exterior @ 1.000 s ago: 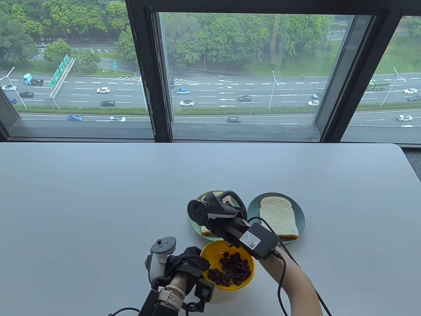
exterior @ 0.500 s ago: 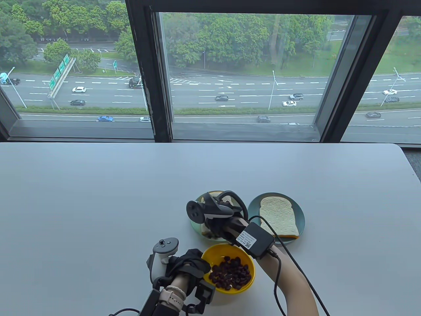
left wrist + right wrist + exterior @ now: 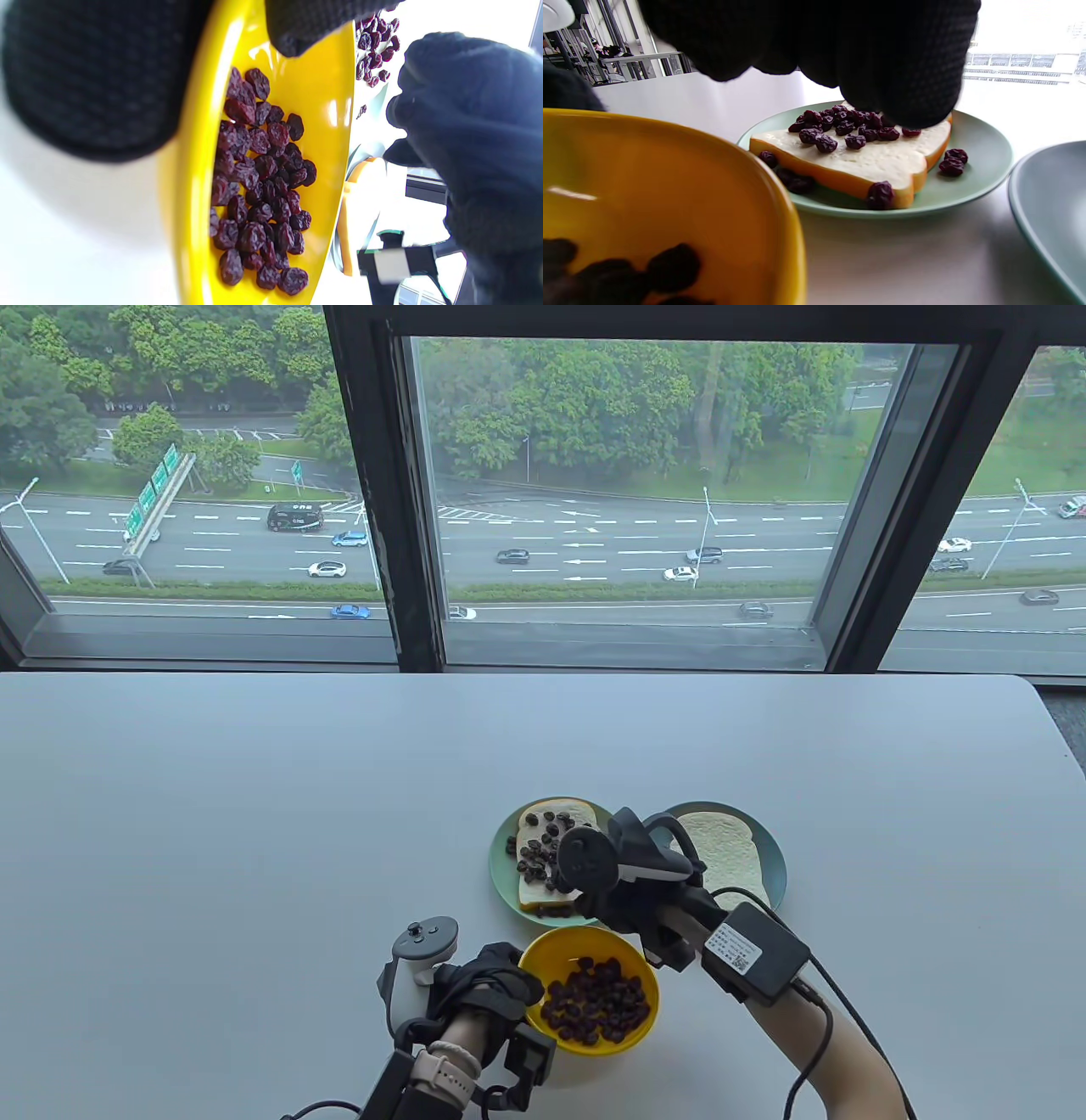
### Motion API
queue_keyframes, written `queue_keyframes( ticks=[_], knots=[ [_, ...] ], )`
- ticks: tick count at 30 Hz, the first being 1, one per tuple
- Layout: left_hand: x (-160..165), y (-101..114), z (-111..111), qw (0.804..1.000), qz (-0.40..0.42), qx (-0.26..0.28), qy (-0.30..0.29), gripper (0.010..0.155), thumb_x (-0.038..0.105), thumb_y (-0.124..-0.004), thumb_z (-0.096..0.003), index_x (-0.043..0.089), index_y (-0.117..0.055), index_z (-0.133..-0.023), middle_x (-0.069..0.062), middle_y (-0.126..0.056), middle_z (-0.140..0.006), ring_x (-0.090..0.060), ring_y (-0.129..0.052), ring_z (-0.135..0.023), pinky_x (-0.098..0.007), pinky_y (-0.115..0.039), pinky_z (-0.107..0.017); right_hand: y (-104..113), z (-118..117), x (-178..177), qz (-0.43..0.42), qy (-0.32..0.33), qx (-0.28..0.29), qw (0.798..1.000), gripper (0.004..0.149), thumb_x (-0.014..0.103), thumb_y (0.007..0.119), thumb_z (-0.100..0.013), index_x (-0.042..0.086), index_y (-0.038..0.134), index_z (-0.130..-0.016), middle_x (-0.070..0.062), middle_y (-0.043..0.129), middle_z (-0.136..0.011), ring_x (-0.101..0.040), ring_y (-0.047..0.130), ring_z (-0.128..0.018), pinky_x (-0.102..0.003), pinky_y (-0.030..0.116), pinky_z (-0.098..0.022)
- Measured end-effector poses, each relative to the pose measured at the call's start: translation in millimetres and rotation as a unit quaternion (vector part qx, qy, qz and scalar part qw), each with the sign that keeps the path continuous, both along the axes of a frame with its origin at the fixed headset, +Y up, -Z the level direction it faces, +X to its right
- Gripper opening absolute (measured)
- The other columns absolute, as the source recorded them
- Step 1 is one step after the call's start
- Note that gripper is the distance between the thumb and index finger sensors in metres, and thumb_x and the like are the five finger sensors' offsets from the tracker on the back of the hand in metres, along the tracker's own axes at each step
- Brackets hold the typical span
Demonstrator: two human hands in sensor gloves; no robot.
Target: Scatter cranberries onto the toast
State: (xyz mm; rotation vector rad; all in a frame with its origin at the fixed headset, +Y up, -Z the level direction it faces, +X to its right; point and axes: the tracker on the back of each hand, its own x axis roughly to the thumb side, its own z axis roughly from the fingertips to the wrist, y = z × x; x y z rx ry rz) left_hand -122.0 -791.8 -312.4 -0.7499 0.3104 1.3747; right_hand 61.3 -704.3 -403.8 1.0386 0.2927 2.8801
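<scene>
**Cranberries on one toast, bowl steadied at near edge**

Yellow bowl (image 3: 588, 999) sits near the tabletop's near edge, holding a loose heap of cranberries (image 3: 596, 1011), too many and too clumped to count. Left hand (image 3: 484, 984) grips the bowl's left rim; in the left wrist view the gloved fingers (image 3: 305, 25) hook over the rim.

Two plates just past the bowl, side by side and almost touching. Green plate (image 3: 502, 874) carries one toast slice (image 3: 536, 891) with scattered cranberries (image 3: 543, 848) on top; a few lie off the bread on the plate, seen in the right wrist view (image 3: 952, 161). Blue plate (image 3: 772, 857) carries one plain toast slice (image 3: 730, 857), partly covered by the right hand's tracker.

Right hand (image 3: 628, 899) hovers between the plates and the bowl's far rim. Fingers (image 3: 903, 63) curl downward as a dark mass in the right wrist view; cannot tell whether they are clenched or loose, or whether they hold any berries.

Count: one bowl, two plates, two toast slices.
</scene>
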Motion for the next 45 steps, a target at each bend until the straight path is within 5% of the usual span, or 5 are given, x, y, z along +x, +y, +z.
queue_keyframes(
  ticks=[10,15,24,27,45],
  knots=[
    [1.5,5.8,2.3,0.999,0.019,0.024,0.019,0.057,0.017,-0.076,-0.0412,0.01,-0.051,-0.092,-0.022,-0.068,-0.061,-0.041,-0.08,-0.033,-0.037,-0.098,-0.008,-11.2,61.9,11.3,0.068,0.089,-0.106,0.988,0.076,0.041,0.08,-0.034,0.03,0.04,-0.098,-0.012,0.044,-0.101,-0.038,0.065,-0.086,-0.027,0.079,-0.056],
    [6.6,10.2,6.2,0.999,0.012,0.04,0.031,0.058,0.016,-0.077,-0.04,0.01,-0.051,-0.091,-0.023,-0.067,-0.06,-0.042,-0.079,-0.032,-0.038,-0.098,-0.007,-22.4,73.9,-1.6,0.101,0.11,-0.075,0.986,0.082,0.043,0.08,-0.032,0.031,0.033,-0.098,-0.013,0.033,-0.103,-0.042,0.054,-0.089,-0.033,0.073,-0.058],
    [7.3,8.3,9.7,0.999,0.027,0.03,0.037,0.058,0.015,-0.077,-0.0396,0.009,-0.05,-0.091,-0.024,-0.066,-0.06,-0.043,-0.078,-0.031,-0.039,-0.097,-0.007,-19.8,83.5,-29.5,0.137,0.117,0.018,0.984,0.056,0.037,0.084,-0.03,0.034,0.061,-0.08,-0.004,0.062,-0.091,-0.029,0.076,-0.077,-0.031,0.089,-0.045],
    [6.3,10.2,6.9,0.998,0.02,0.037,0.038,0.059,0.015,-0.077,-0.0399,0.009,-0.049,-0.091,-0.024,-0.066,-0.06,-0.043,-0.078,-0.032,-0.039,-0.097,-0.007,-19.3,86.5,-27.2,0.119,0.114,0.076,0.983,0.035,0.023,0.083,-0.033,0.039,0.074,-0.064,0.002,0.075,-0.08,-0.02,0.09,-0.059,-0.016,0.095,-0.033],
    [7.2,7.2,6.7,0.998,-0.043,0.034,0.003,0.058,0.017,-0.077,-0.0409,0.011,-0.05,-0.092,-0.022,-0.067,-0.061,-0.041,-0.079,-0.033,-0.037,-0.098,-0.008,14.5,82.0,3.1,-0.019,0.092,0.106,0.99,0.032,0.021,0.088,-0.025,0.037,0.084,-0.052,0.006,0.085,-0.069,-0.018,0.096,-0.046,-0.013,0.098,-0.022]
  ],
)
